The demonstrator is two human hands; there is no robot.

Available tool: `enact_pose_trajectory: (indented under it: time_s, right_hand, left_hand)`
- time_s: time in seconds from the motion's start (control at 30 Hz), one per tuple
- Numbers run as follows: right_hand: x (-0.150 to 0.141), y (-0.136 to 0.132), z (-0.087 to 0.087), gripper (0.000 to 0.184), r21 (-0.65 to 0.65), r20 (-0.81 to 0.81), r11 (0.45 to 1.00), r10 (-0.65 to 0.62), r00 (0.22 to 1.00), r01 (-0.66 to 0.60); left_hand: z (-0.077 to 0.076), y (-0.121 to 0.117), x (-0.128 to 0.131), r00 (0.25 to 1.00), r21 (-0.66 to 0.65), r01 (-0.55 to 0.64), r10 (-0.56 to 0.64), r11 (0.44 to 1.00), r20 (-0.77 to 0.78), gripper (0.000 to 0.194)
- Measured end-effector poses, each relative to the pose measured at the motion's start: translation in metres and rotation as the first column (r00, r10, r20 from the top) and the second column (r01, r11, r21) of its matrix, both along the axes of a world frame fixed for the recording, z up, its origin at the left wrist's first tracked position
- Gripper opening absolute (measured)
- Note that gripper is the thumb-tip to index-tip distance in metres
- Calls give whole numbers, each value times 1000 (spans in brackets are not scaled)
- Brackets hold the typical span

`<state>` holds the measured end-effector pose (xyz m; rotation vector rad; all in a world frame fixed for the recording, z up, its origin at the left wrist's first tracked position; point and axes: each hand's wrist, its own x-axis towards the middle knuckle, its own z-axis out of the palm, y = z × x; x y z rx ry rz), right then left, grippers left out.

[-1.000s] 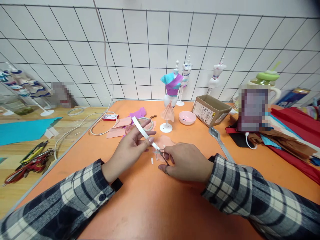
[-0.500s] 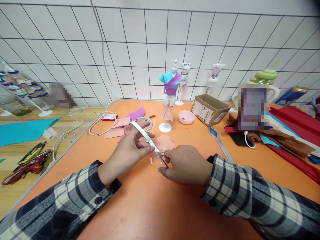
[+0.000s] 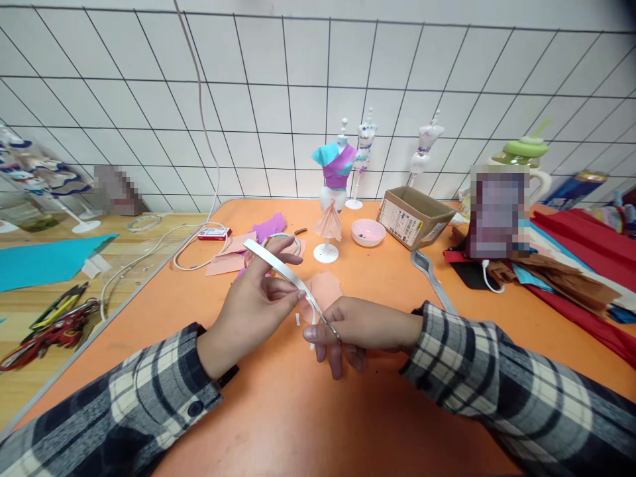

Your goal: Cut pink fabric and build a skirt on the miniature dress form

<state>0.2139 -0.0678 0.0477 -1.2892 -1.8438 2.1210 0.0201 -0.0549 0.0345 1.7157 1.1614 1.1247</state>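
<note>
My left hand point(image 3: 251, 311) grips a roll of white tape point(image 3: 272, 260) on edge, thumb and fingers pinching its lower end. My right hand point(image 3: 360, 324) holds small metal scissors point(image 3: 328, 324), whose blades point up-left toward the tape's end by my left thumb. A narrow white strip hangs by my right thumb; whether it is still joined to the roll I cannot tell. Beneath and behind my hands lies a peach crepe-paper piece point(image 3: 324, 289), with a small white scrap point(image 3: 297, 319) beside it. Beyond it stands a mini dress form point(image 3: 334, 175) in a purple and turquoise top.
A peach paper skirt piece point(image 3: 328, 222) rests against the form's stand. Behind are a pink bowl point(image 3: 368, 233) and a cardboard box point(image 3: 416, 215). A grey tool point(image 3: 432, 278) lies right, near a propped phone point(image 3: 498, 212). Paper scraps point(image 3: 231, 258) and a white cable point(image 3: 189, 266) lie left.
My right hand has turned and dropped slightly, its fingers now spread downward with the scissors. The tape roll has tilted and shifted a little left with my left hand. A strip now shows by my right thumb.
</note>
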Motion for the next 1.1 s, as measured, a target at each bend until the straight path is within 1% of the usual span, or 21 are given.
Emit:
enact_pose_trajectory:
  time_s: [0.13,0.23,0.33,0.43,0.53,0.67,0.73,0.8,0.93,1.0,1.1]
  right_hand:
    - [1,2,-7,56,35,-51,999,-14,999,16]
    - [1,3,-11,54,69,-23,997,-24,999,25]
    - [2,4,-12,53,73,-16,997,-37,999,38]
    - [2,6,-11,54,43,-53,999,-24,998,27]
    - [2,7,-12,56,9,-74,1000,-17,997,18]
    - [2,7,-13,57,-6,-34,1000,-9,999,9]
    - [2,6,-14,57,16,-9,1000,-2,1000,2]
    - [3,6,-15,54,55,-4,998,5,1000,-5]
    - [5,7,-19,46,231,-10,972,36,999,-33]
    - [7,8,-21,45,288,19,957,33,999,-37]
    - [10,11,-20,44,293,69,955,22,997,-42]
  left_hand:
    - [3,9,-4,999,-97,42,-41,994,15,80]
    - [3,13,-5,998,-147,58,-59,987,-2,79]
    - [3,13,-5,1000,-129,28,-26,991,15,78]
    - [3,10,-3,999,-79,-9,11,997,30,78]
    - [4,9,-2,999,-74,-11,13,997,36,78]
    - [3,11,-6,997,-65,-23,29,998,78,79]
    - [3,13,-7,995,-68,-20,27,998,92,79]
    - [2,13,-7,997,-102,-4,11,995,72,80]
    - [1,13,-4,998,-182,45,-35,982,57,80]
    - [2,13,-3,997,-175,29,-16,984,77,80]
    - [3,13,-5,988,-135,-28,47,990,144,77]
